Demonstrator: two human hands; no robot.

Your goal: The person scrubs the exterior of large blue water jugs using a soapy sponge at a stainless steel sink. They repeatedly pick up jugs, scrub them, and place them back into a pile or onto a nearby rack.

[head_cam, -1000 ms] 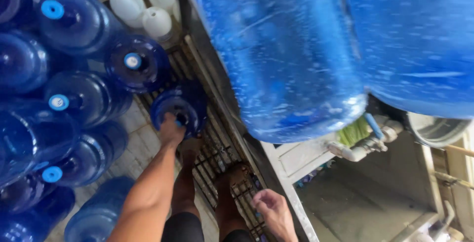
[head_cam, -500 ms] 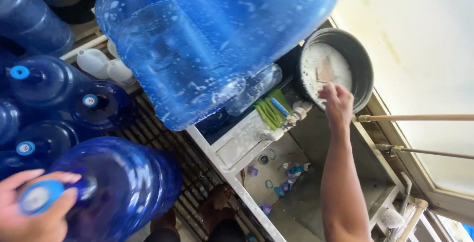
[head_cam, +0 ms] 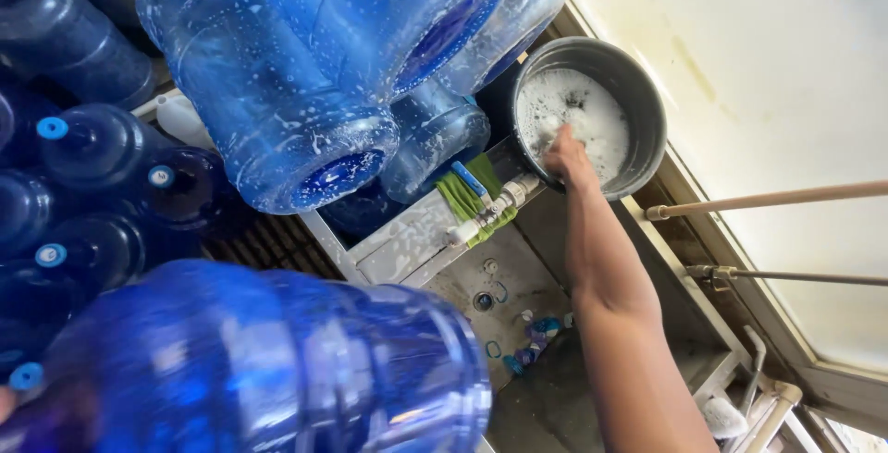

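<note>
Wet, grey and stained, a metal wash bench [head_cam: 444, 259] fills the middle of the view, seen from above, with a pale wall beyond it. At the far end of the right arm, the right hand [head_cam: 566, 159] reaches into a round grey pot [head_cam: 643, 106] full of white suds; its fingers are sunk in the foam, so whether they are curled or spread cannot be told. Just to the left of that hand, a green cloth [head_cam: 467, 196] hangs over a white pipe [head_cam: 486, 217] on the bench edge. Further left and above, soapy blue water jugs [head_cam: 277, 92] are stacked with their bases toward the camera. Below the right arm, small blue caps [head_cam: 536, 337] lie near a drain hole in the bench. To the right of the arm, two wooden poles [head_cam: 768, 199] lean across the wall. Closest to the camera, a large blue jug [head_cam: 250, 361] lies across the lower left; only a sliver of the left hand [head_cam: 6, 405] shows at the picture's edge by its capped neck, its grip unclear. More capped jugs [head_cam: 88, 148] stand beyond it on the left.
</note>
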